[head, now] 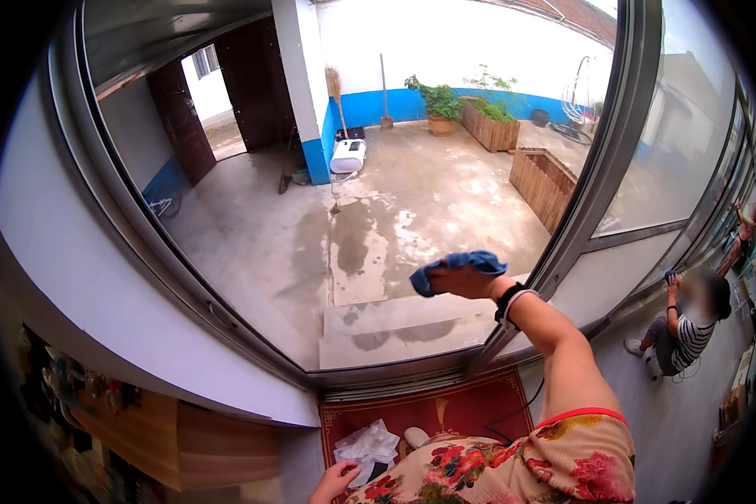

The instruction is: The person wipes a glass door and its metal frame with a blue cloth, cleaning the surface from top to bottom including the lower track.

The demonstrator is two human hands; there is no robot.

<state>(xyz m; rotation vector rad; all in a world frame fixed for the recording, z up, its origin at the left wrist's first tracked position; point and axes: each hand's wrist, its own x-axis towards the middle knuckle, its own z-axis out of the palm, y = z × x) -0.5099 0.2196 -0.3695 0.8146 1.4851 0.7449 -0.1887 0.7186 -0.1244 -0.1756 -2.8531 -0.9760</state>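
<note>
My right hand [463,281] is raised in front of the glass door pane [365,252], with a blue cloth [458,268] spread under its fingers. The cloth appears to lie flat against the glass. A black band and a pale band [512,303] circle the right wrist. My left hand [336,481] hangs low at the bottom of the view, its fingers loosely curled, and I cannot tell whether it holds anything. Close by it, crumpled white plastic packaging [368,444] lies on the red doormat [479,403].
The metal door frame [579,170] stands at the right of the pane. A wooden cabinet [227,447] is at lower left. To the right, a seated person [687,334] holds a blue cloth near the glass. Beyond them, another person [740,236] reaches up. A black cable [510,421] crosses the mat.
</note>
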